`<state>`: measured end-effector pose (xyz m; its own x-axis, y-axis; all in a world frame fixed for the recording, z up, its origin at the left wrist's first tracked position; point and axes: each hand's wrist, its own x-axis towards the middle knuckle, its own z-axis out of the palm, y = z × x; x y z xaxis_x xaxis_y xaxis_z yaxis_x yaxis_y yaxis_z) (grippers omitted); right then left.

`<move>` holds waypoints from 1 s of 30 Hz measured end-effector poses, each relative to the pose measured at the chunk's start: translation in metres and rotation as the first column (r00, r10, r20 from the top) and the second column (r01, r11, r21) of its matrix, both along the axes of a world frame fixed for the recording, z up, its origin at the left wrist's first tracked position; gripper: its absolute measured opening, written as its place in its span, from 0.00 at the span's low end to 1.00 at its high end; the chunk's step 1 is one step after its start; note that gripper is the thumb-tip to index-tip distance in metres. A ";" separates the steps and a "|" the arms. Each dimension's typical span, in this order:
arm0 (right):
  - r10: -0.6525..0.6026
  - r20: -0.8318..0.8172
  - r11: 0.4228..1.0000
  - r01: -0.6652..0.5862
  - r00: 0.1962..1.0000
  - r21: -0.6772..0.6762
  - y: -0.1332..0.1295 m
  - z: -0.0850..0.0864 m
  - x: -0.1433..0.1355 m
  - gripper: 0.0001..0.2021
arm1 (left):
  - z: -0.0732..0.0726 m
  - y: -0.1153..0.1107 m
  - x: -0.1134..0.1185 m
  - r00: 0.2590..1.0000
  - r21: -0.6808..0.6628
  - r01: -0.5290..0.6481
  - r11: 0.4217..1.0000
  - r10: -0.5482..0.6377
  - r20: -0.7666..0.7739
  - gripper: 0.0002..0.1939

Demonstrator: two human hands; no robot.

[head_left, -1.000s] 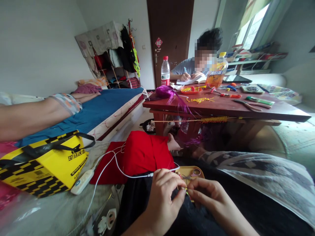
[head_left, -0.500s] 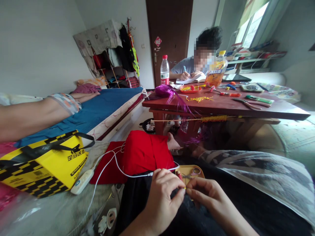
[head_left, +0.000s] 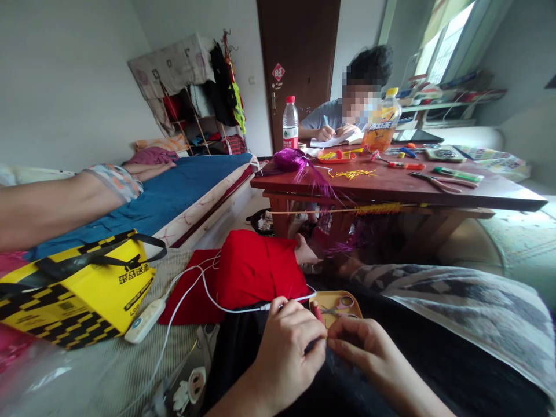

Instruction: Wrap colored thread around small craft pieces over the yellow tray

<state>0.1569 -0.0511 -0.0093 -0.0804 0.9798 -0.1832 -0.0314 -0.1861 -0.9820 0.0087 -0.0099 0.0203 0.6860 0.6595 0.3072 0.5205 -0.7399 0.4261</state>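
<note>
Stretching toward 10 o'clock in the view, the long bed under a deep-blue cloth sheet (head_left: 195,182) is the largest thing about. The reddish-brown wooden desk (head_left: 391,188) spans 2 to 3 o'clock. Plain black cloth (head_left: 434,339) spreads from 4 to 6 o'clock, and a rounded bundle of bright red fabric (head_left: 260,266) sits toward 6 to 7.

The bare left hand (head_left: 293,341) and bare right hand (head_left: 360,347) meet at 5 o'clock over the black cloth. A shallow yellow tray with rounded corners (head_left: 328,298) lies just past the fingertips, bearing small scissors with pinkish handles (head_left: 337,311); at its 9 o'clock side is what looks like a red cylinder (head_left: 317,311). Thin yellow sticks (head_left: 354,174) lie scattered on the desk at 2 o'clock.

Smallest is the tiny yellow piece (head_left: 326,340) at 5 o'clock, nearly hidden between the hands; its material cannot be told. The left grip appears pinched on it, thumb against forefinger, and the right grip seems to pinch from the opposite side.

For handling this fine, pressure is best light, with both wrists braced so the fingertips alone move. Working over the tray would catch a dropped piece.
</note>
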 end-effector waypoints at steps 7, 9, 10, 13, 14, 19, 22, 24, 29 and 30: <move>0.022 0.080 1.000 -0.021 0.997 -0.014 -0.001 -0.003 -0.001 0.07 | -0.005 0.000 0.002 0.997 -0.137 -0.032 0.990 0.041 0.067 0.08; 0.004 0.208 0.998 -0.016 0.978 0.056 -0.002 -0.004 -0.003 0.07 | -0.007 -0.001 0.004 0.985 -0.306 -0.087 0.948 0.128 0.116 0.08; -0.020 0.297 0.994 -0.014 0.955 0.113 -0.004 -0.005 -0.004 0.07 | -0.007 -0.001 0.005 0.976 -0.402 -0.108 0.909 0.174 0.132 0.08; -0.147 0.530 0.943 -0.043 0.835 0.329 -0.008 -0.008 -0.007 0.09 | -0.009 0.000 0.007 0.955 -0.588 -0.138 0.797 0.265 0.136 0.08; -0.185 0.575 0.920 -0.065 0.797 0.387 -0.009 -0.010 -0.008 0.09 | -0.010 0.001 0.007 0.952 -0.612 -0.141 0.778 0.276 0.132 0.07; -0.255 0.691 0.858 -0.172 0.676 0.485 -0.012 -0.015 -0.006 0.10 | -0.015 0.012 0.007 0.957 -0.809 0.002 0.588 0.233 0.172 0.06; -0.268 0.738 0.808 -0.272 0.619 0.522 -0.010 -0.016 -0.005 0.11 | -0.018 0.017 0.005 0.967 -0.875 0.073 0.478 0.180 0.179 0.05; -0.289 0.753 0.764 -0.331 0.591 0.554 -0.009 -0.017 -0.006 0.12 | -0.018 0.017 0.004 0.978 -0.843 0.058 0.534 0.137 0.155 0.05; -0.300 0.742 0.737 -0.348 0.599 0.579 -0.009 -0.020 -0.007 0.13 | -0.012 0.016 0.002 0.999 -0.549 -0.040 0.835 0.025 -0.034 0.08; -0.279 0.744 0.762 -0.332 0.606 0.556 -0.009 -0.021 -0.006 0.12 | -0.010 0.017 0.001 0.999 -0.566 -0.036 0.824 0.014 -0.042 0.07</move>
<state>0.1509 -0.0603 -0.0298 -0.2415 0.8761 0.4174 0.7523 0.4407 -0.4897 0.0100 0.0074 0.0102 0.6700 0.7272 -0.1491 0.5579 -0.3607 0.7475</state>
